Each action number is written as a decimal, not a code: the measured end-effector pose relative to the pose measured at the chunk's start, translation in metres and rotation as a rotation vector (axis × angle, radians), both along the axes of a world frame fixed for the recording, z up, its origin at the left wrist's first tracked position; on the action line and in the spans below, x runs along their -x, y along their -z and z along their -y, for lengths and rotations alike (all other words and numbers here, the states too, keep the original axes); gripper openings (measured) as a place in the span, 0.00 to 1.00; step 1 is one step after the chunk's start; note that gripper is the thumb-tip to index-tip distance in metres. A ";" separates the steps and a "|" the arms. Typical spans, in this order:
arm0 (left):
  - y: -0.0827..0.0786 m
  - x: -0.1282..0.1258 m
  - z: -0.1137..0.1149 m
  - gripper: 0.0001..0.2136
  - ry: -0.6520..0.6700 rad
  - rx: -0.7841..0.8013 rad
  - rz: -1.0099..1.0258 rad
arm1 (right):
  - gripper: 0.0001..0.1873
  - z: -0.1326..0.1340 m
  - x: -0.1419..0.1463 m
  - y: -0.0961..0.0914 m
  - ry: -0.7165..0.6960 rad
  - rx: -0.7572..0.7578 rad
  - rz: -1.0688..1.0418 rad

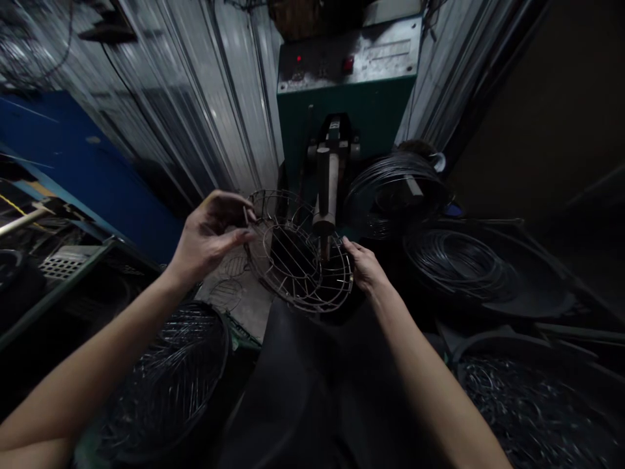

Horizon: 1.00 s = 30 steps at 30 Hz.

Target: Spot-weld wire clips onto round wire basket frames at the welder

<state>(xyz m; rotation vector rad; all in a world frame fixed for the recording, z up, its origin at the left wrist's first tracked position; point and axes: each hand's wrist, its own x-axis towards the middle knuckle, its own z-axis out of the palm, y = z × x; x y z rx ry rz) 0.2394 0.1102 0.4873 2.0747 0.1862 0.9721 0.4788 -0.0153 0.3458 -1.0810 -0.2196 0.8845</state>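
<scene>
A round wire basket [293, 257] with a ring rim and crossing wires sits tilted in front of me, at the electrodes [325, 221] of a machine that looks like a spot welder. My right hand [365, 266] grips its right rim between thumb and fingers. At the basket's left edge, my left hand [212, 231] is curled, with thumb and fingertips around a thin piece of wire [246, 216]. Whether that wire is part of the basket I cannot tell. The electrode arm hides some of the basket's right side.
Behind stands the machine's green cabinet [346, 111] with a lit red lamp. Wire coils [454, 264] lie to the right. Bins of cut wire [170, 365] and small wire pieces [532, 404] flank me. Flat wire grids [227, 293] rest on a plate at left.
</scene>
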 end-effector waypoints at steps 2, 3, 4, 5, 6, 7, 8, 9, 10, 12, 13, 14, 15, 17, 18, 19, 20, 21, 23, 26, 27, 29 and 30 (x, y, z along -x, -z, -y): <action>0.020 0.010 0.006 0.16 -0.073 0.018 0.073 | 0.18 0.000 0.000 -0.001 0.005 -0.004 0.045; 0.030 0.015 0.009 0.17 -0.110 0.032 0.115 | 0.19 -0.001 -0.001 -0.002 0.000 0.000 0.078; 0.040 0.019 0.012 0.17 -0.143 0.050 0.158 | 0.19 -0.002 -0.001 -0.004 -0.011 0.009 0.111; 0.048 0.023 0.014 0.17 -0.170 0.074 0.194 | 0.20 -0.004 -0.002 -0.007 -0.025 0.020 0.140; 0.056 0.026 0.016 0.17 -0.190 0.099 0.219 | 0.20 -0.005 -0.004 -0.009 -0.037 0.029 0.162; 0.063 0.028 0.017 0.18 -0.208 0.125 0.235 | 0.20 -0.007 -0.005 -0.010 -0.048 0.039 0.173; 0.069 0.030 0.018 0.18 -0.226 0.147 0.246 | 0.20 -0.008 -0.007 -0.010 -0.061 0.046 0.174; 0.074 0.031 0.019 0.18 -0.244 0.164 0.261 | 0.20 -0.007 -0.009 -0.008 -0.073 0.048 0.167; 0.078 0.032 0.020 0.19 -0.263 0.174 0.271 | 0.20 -0.006 -0.011 -0.003 -0.071 0.039 0.158; 0.083 0.033 0.022 0.19 -0.296 0.178 0.295 | 0.20 0.001 -0.012 0.012 -0.038 0.018 0.142; 0.084 0.033 0.022 0.19 -0.303 0.178 0.303 | 0.20 0.005 -0.012 0.021 -0.013 0.012 0.136; 0.084 0.033 0.023 0.19 -0.301 0.180 0.307 | 0.21 0.011 -0.010 0.031 0.010 0.013 0.131; 0.084 0.032 0.023 0.19 -0.294 0.186 0.309 | 0.21 0.016 -0.006 0.041 0.023 0.023 0.129; 0.084 0.032 0.022 0.18 -0.281 0.198 0.309 | 0.21 0.025 0.004 0.055 0.003 0.045 0.110; 0.084 0.032 0.022 0.17 -0.276 0.202 0.304 | 0.20 0.028 0.011 0.058 -0.015 0.046 0.096; 0.084 0.032 0.021 0.17 -0.275 0.203 0.300 | 0.20 0.030 0.017 0.060 -0.033 0.040 0.082; 0.084 0.032 0.021 0.17 -0.276 0.206 0.295 | 0.20 0.032 0.023 0.059 -0.052 0.031 0.069; 0.084 0.031 0.021 0.17 -0.277 0.213 0.294 | 0.20 0.032 0.029 0.056 -0.069 0.020 0.055; 0.084 0.031 0.021 0.17 -0.286 0.236 0.283 | 0.19 0.031 0.036 0.049 -0.093 0.001 0.031; 0.083 0.032 0.023 0.16 -0.306 0.268 0.256 | 0.18 0.032 0.040 0.039 -0.131 -0.023 -0.017; 0.082 0.033 0.024 0.16 -0.312 0.272 0.247 | 0.18 0.032 0.040 0.037 -0.141 -0.034 -0.039; 0.082 0.037 0.026 0.16 -0.322 0.273 0.241 | 0.19 0.034 0.039 0.033 -0.145 -0.063 -0.070; 0.082 0.039 0.027 0.17 -0.327 0.273 0.240 | 0.20 0.036 0.039 0.031 -0.138 -0.077 -0.073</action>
